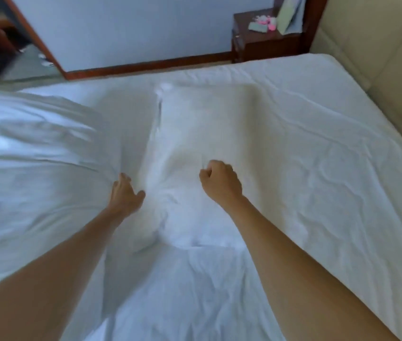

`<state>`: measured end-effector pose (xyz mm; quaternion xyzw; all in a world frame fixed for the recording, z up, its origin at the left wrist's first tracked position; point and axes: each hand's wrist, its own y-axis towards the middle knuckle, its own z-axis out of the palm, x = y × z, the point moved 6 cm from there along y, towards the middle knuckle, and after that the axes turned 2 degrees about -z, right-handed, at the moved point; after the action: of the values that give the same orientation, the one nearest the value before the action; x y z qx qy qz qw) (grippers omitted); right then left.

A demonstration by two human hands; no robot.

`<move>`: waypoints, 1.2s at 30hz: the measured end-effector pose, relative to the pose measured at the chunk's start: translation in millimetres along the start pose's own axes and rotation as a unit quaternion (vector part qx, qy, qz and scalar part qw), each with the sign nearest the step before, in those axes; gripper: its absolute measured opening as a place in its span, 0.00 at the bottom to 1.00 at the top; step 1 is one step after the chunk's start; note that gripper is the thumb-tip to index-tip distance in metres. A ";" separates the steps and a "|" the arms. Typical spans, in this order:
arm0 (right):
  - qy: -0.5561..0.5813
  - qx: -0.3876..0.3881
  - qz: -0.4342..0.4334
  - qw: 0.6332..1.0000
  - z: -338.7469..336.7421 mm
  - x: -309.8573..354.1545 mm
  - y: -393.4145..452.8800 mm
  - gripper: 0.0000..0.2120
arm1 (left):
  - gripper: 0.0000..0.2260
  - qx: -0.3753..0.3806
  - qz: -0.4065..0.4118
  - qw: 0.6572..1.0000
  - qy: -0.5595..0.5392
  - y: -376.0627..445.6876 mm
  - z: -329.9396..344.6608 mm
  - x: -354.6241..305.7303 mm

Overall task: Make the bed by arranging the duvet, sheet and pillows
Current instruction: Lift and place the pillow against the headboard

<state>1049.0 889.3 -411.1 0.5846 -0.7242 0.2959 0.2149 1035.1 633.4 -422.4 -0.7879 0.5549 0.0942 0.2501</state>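
On the wrinkled white sheet [318,143] lie 2 white pillows: the left hand [126,195] touches the left pillow [35,156] with loosely spread fingers, while the right hand [219,182] bunches the middle pillow [207,124] in curled fingers

Dark wood nightstand [264,39] in the far corner with small pink bits [266,22] on top, padded cream headboard [379,45] to the right, pale wall [133,28] behind.
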 end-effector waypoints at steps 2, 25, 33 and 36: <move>-0.019 0.055 -0.012 0.998 36.7 38.9 -15.8 0.10 | 0.19 -0.021 0.001 1.000 0.008 -2.1 -29.0 47.0; -0.169 0.125 0.082 0.974 347.6 341.7 -141.0 0.62 | 0.46 -0.036 -0.110 0.992 0.059 14.3 -251.8 460.1; -0.211 0.103 0.110 0.966 360.2 326.1 -129.6 0.72 | 0.55 -0.040 -0.199 0.979 -0.034 24.9 -218.2 512.9; -0.222 0.099 0.108 0.964 362.1 321.2 -118.5 0.74 | 0.55 -0.070 -0.208 0.974 -0.054 33.2 -215.9 525.3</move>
<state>1105.0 395.2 -444.2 0.5726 -0.7794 0.2507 -0.0435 1169.2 82.7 -470.8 -0.8953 0.3567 0.1214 0.2378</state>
